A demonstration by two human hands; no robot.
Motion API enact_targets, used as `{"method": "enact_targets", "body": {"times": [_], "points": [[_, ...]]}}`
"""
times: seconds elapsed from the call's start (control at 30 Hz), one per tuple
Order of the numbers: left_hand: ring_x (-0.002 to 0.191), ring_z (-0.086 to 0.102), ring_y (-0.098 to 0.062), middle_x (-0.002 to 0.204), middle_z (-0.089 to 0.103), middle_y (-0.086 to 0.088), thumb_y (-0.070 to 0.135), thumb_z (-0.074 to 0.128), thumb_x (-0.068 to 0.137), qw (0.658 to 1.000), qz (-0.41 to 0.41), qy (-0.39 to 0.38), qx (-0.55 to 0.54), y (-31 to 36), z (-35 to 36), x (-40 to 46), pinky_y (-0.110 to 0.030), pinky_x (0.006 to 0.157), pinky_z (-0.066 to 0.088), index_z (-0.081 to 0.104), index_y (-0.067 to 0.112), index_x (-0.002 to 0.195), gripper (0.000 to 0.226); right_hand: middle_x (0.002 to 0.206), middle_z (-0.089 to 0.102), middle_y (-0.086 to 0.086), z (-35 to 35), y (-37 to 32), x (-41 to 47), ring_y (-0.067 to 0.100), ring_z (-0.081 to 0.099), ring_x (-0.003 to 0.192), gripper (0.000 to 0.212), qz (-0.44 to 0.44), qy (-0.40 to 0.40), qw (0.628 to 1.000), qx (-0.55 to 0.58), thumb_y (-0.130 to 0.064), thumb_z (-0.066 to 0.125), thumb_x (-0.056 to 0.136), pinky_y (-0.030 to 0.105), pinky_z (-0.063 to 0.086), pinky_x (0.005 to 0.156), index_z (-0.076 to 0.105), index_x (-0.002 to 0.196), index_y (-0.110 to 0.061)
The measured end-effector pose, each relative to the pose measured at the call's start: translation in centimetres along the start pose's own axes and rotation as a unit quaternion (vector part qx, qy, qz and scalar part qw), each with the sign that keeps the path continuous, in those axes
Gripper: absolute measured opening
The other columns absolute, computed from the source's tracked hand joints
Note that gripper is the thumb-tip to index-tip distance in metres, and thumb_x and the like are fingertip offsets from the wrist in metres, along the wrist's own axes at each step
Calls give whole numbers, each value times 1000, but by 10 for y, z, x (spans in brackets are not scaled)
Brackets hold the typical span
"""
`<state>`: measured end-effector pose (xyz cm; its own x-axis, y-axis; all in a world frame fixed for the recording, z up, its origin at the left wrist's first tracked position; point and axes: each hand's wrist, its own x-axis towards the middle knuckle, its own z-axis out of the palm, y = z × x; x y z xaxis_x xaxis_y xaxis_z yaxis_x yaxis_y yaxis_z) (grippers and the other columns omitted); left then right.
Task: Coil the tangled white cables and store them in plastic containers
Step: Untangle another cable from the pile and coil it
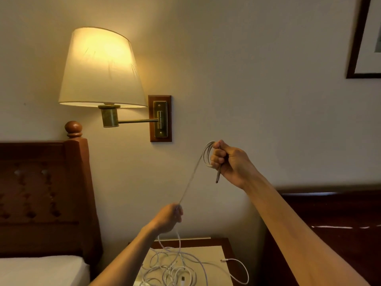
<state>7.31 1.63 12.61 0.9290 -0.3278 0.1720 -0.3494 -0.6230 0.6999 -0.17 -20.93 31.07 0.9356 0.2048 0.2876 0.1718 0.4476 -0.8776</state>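
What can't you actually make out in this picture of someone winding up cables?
- Plastic containers: none shows in the head view; if present, they lie outside the frame.
- Tangled cables on the nightstand: the bottom edge cuts the pile off, so their number is unclear.
- Coil in the right hand: closed fingers cover most loops.
- Cable stretched to the left hand: blurred.
- Framed picture: cut off by the right edge.

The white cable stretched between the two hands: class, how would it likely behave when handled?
The white cable is probably floppy: slack loops sprawl on the nightstand. Likely light, since the left hand pinches it. Coils in the right hand may spring loose if released.
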Motion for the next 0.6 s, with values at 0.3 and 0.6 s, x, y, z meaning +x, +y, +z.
{"method": "enact_targets", "body": {"times": [0.3, 0.6], "points": [[79, 66, -18, 86, 65, -6, 7, 54, 95, 978, -14, 20, -209, 40, -6, -3, -33, 79, 54, 52, 11, 118, 23, 58, 42, -2, 1, 12, 8, 11, 42, 50, 31, 48, -4, 997, -54, -21, 35, 107, 22, 37, 52, 51, 82, -10], [71, 54, -9, 72, 54, 14, 28, 43, 98, 966, 117, -61, 222, 78, -7, -65, -30, 62, 42, 49, 33, 76, 23, 70, 60, 6, -8, 16, 4, 17, 61, 62, 29, 28, 2, 997, -69, -23, 46, 103, 30, 53, 66, 61, 87, -4]]}}
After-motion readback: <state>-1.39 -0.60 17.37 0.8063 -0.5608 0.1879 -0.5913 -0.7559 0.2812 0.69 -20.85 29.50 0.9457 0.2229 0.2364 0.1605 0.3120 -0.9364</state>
